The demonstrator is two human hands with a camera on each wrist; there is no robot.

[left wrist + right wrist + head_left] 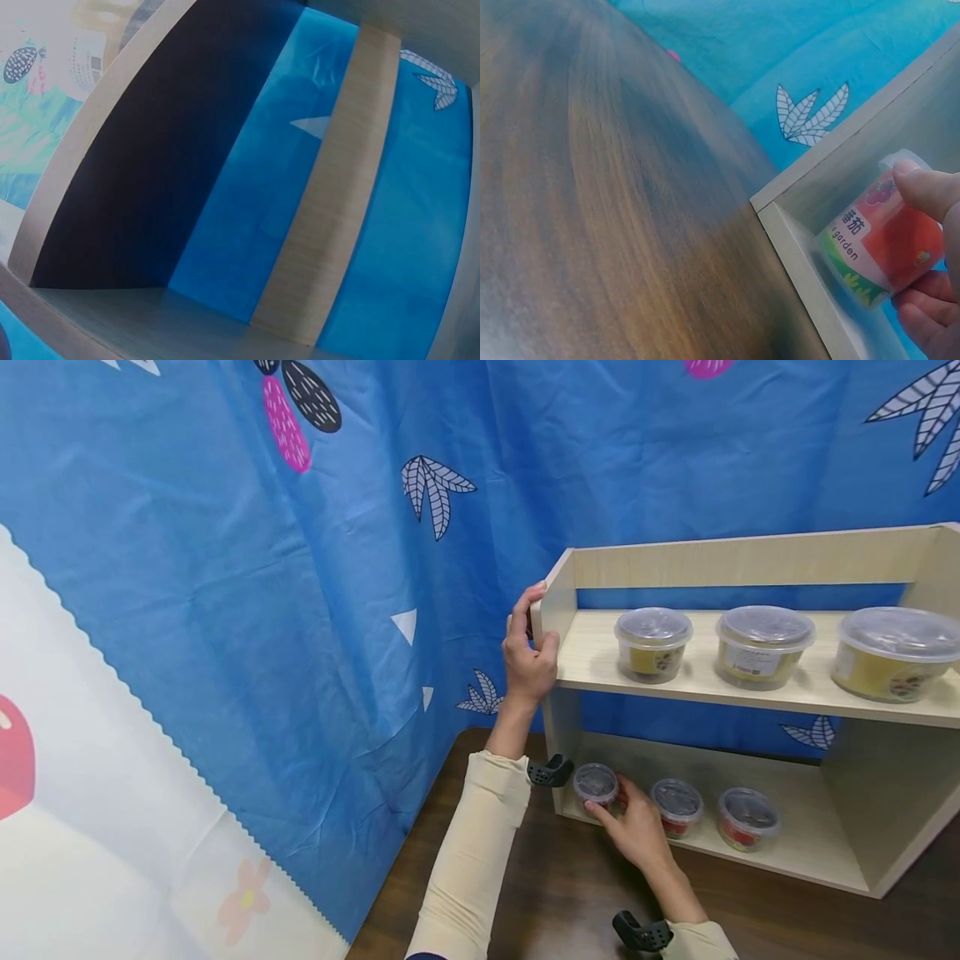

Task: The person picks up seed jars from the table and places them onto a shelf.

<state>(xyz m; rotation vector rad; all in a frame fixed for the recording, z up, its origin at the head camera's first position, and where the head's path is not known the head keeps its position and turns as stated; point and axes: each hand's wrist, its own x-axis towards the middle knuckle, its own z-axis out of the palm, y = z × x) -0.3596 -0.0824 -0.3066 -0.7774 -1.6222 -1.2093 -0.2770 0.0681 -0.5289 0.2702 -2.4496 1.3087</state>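
My left hand (531,662) grips the left side panel of a pale wooden two-tier shelf (750,560), its thumb at the panel's front and its fingers over the outer edge. On the lower tier, at the far left, my right hand (636,827) holds a small clear tub (596,782) with a lid. In the right wrist view this tub (885,236) has a red, white and green label, and the thumb and fingers sit on either side of it. Two similar lidded tubs, one in the middle (677,806) and one further right (747,818), stand on the same tier.
Three larger tubs with yellow labels, a left one (652,643), a middle one (763,645) and a right one (896,652), line the upper tier. The shelf stands on a dark wooden table (555,877). A blue patterned curtain (337,568) hangs behind and at left.
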